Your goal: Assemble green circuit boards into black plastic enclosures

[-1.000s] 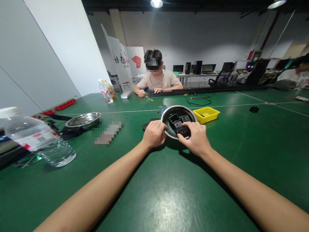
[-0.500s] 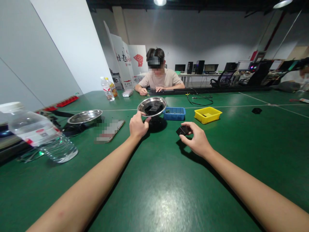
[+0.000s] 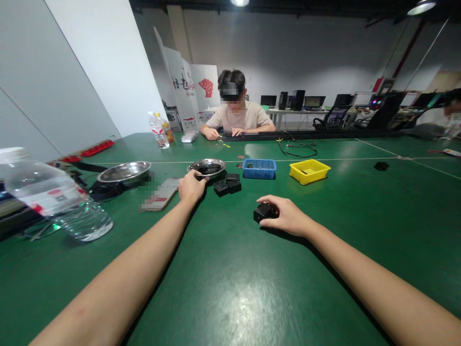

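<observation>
My left hand (image 3: pixel 192 186) pinches the near rim of a round steel dish (image 3: pixel 216 163), which sits low at the table and holds black pieces. Just right of the dish, several black box-shaped parts (image 3: pixel 227 185) lie together on the green table (image 3: pixel 230 269). My right hand (image 3: pixel 284 216), to the right and nearer to me, has its thumb and fingers around a black block (image 3: pixel 262 212) at the tabletop. The hidden side of that block is behind my fingers.
Behind the parts stand a blue bin (image 3: pixel 259 169) and a yellow bin (image 3: pixel 309 172). A phone (image 3: pixel 163 194), second steel dish (image 3: pixel 124 172) and large bottle (image 3: pixel 68 202) are at left. Across the table sits a person (image 3: pixel 241 115); a black piece (image 3: pixel 382 166) lies far right.
My left hand has lowered the dish and moved it left; black parts now show on the table beside it. My right hand has moved slightly left and nearer with the black block.
</observation>
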A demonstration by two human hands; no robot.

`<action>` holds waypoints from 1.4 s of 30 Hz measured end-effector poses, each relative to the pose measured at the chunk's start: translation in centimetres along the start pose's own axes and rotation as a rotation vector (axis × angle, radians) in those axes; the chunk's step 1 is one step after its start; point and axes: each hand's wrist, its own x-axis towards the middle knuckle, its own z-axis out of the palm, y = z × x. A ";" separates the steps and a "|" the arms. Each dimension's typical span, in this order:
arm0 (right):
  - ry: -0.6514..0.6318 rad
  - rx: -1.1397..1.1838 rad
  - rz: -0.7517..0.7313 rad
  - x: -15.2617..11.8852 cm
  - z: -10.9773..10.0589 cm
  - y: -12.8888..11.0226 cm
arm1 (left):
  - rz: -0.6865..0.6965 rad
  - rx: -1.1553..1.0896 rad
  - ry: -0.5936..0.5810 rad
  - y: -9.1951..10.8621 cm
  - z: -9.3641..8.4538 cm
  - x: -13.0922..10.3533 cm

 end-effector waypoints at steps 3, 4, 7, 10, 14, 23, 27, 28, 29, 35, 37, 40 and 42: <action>-0.058 0.086 0.014 0.0 -0.1 0.3 | 0.029 -0.006 0.017 0.0 0.1 0.0; -0.071 0.108 0.018 0.0 -0.1 0.5 | 0.042 -0.010 0.032 0.1 0.1 0.0; -0.051 0.133 0.045 0.3 0.0 1.3 | 0.100 -0.022 0.092 0.3 0.0 -0.1; 0.032 0.095 0.064 0.6 0.0 2.3 | 0.226 -0.030 0.133 0.8 0.0 -0.6; 0.112 0.025 0.070 0.9 -0.4 3.5 | 0.502 -0.034 0.059 2.3 0.4 -2.5; 0.300 -0.242 0.153 1.6 -0.9 4.7 | 1.081 0.019 -0.395 6.8 1.7 -8.2; 0.314 -0.420 0.193 2.6 -0.8 5.1 | 1.078 0.059 -0.470 7.5 1.5 -9.1; 0.303 -0.460 0.205 3.0 -0.8 5.2 | 1.070 0.069 -0.483 7.6 1.4 -9.3; 0.289 -0.496 0.221 3.5 -0.9 5.3 | 1.064 0.079 -0.497 7.7 1.4 -9.4; 0.275 -0.608 0.313 7.4 -1.5 6.1 | 1.011 0.096 -0.535 7.9 1.3 -9.9; 0.289 -0.631 0.331 8.4 -1.6 6.4 | 1.004 0.087 -0.541 7.9 1.3 -9.9; 0.305 -0.642 0.329 9.1 -1.6 7.0 | 1.001 0.065 -0.544 7.8 1.3 -9.7; 0.319 -0.647 0.322 9.0 -1.6 7.3 | 1.000 0.048 -0.539 7.7 1.4 -9.7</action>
